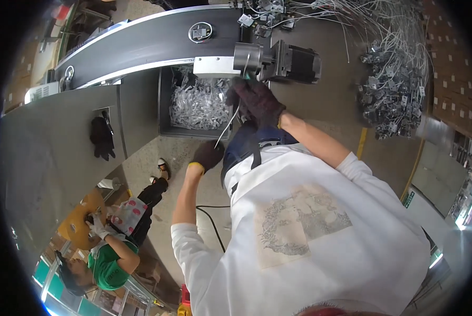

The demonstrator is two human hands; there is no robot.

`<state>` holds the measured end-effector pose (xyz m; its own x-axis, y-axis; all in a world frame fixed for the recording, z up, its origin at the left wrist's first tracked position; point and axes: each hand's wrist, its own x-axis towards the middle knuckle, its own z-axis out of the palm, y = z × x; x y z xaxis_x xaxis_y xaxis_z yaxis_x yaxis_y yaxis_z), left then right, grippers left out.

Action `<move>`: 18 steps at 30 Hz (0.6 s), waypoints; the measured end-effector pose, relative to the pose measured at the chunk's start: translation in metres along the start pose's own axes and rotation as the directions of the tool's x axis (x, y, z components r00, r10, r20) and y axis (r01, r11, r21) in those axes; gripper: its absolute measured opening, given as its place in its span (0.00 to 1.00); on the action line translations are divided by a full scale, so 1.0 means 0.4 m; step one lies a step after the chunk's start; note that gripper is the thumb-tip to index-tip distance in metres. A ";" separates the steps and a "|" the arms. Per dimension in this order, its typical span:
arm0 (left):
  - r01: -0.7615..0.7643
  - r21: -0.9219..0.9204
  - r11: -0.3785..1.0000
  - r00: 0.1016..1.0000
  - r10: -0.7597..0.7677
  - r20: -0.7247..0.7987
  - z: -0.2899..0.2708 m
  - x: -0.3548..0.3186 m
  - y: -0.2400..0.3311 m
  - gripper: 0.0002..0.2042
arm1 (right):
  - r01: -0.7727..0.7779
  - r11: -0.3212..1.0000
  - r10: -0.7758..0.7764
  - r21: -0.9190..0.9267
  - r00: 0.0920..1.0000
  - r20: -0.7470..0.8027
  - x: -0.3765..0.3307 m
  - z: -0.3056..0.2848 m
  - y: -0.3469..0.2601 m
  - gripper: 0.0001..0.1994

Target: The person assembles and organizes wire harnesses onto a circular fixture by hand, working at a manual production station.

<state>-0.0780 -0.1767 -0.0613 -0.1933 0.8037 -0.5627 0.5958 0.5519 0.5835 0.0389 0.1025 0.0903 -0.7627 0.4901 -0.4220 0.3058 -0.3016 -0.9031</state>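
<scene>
My right hand [257, 101], in a dark knit glove, is closed beside the end of the conveyor, below the silver roller housing. A thin white cable [229, 124] runs from its fingers down toward my left hand. Whatever else sits in the right fingers is hidden by the glove. My left hand [208, 156], gloved the same way, is lower and closer to my body, closed at the cable's lower end. Just left of the right hand stands a grey bin [164, 105] filled with clear, crinkled plastic scraps [199, 105].
A dark conveyor belt [141, 45] crosses the top, carrying a small part with a coiled white cable [200, 32]. A black motor [302, 63] juts out rightward. Cabled metal parts [394, 89] are heaped at right. A spare glove [102, 138] hangs left; a co-worker [112, 258] is lower left.
</scene>
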 end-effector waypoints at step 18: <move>-0.264 -0.769 0.581 0.955 0.044 -0.295 -0.256 0.379 0.487 0.13 | 0.174 0.909 -0.274 -0.378 0.934 -0.229 -0.162 -0.252 -0.106 0.14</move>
<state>-0.0711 0.0752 0.0270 -0.3880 0.8571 -0.3390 -0.2023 0.2797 0.9386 0.1327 0.1659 0.1477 -0.6656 0.7277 -0.1655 0.3609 0.1198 -0.9249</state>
